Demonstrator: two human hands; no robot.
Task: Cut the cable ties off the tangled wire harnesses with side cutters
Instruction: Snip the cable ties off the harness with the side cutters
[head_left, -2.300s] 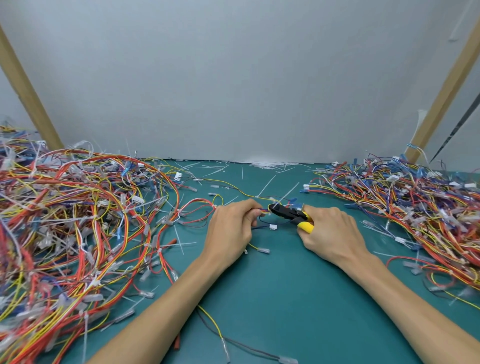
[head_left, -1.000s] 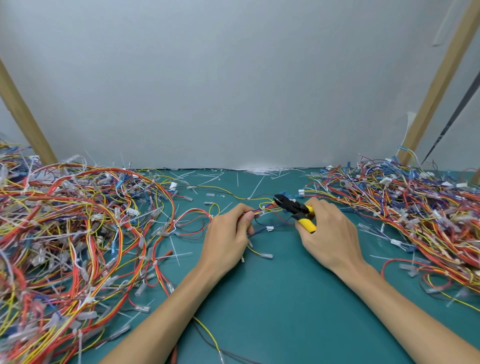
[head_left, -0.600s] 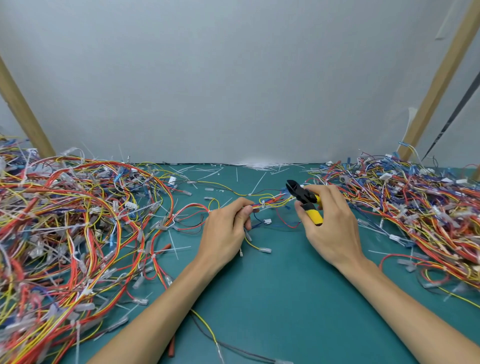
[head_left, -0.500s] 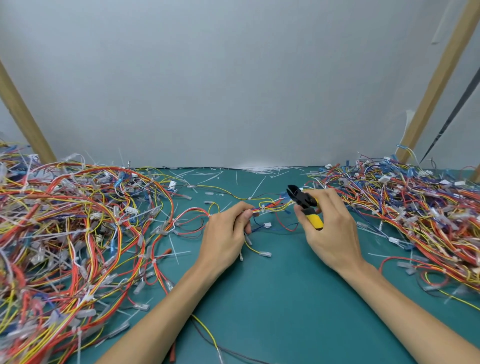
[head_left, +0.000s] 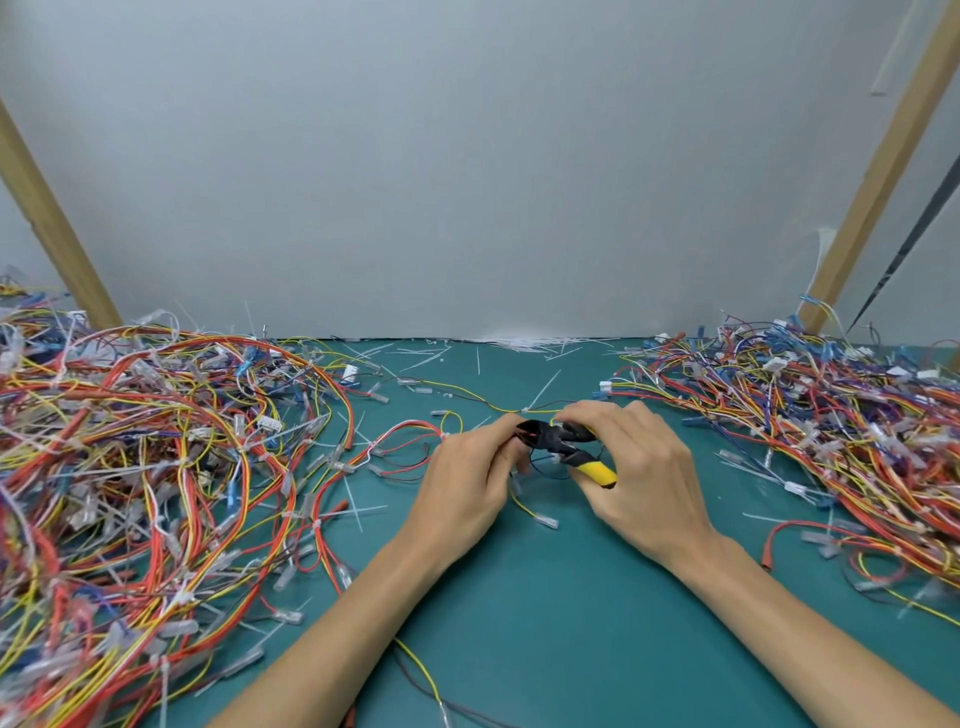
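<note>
Yellow-handled side cutters (head_left: 558, 441) sit clamped in the right hand (head_left: 644, 478) grip, nose at the small harness (head_left: 415, 427) pinched in the left hand (head_left: 467, 488) grip, mid-bench (head_left: 545, 623). Snipped ties (head_left: 519, 343) litter the back; I'd say the huge left pile (head_left: 156, 467) awaits.

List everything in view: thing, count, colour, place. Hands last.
wire heaps: two, mostly red, yellow and blue; left and right sides of the mat
mat: one, teal, under everything
cable-tie offcuts: many, white, along the mat's far edge
wooden posts: two, tan, leaning at far left and far right
backdrop: one, pale grey, behind
wire harness: one, yellow and dark wires, centre
side cutters: one, black head, yellow handles, at the wire harness
left hand: grips the wire harness
right hand: holds the side cutters
</note>
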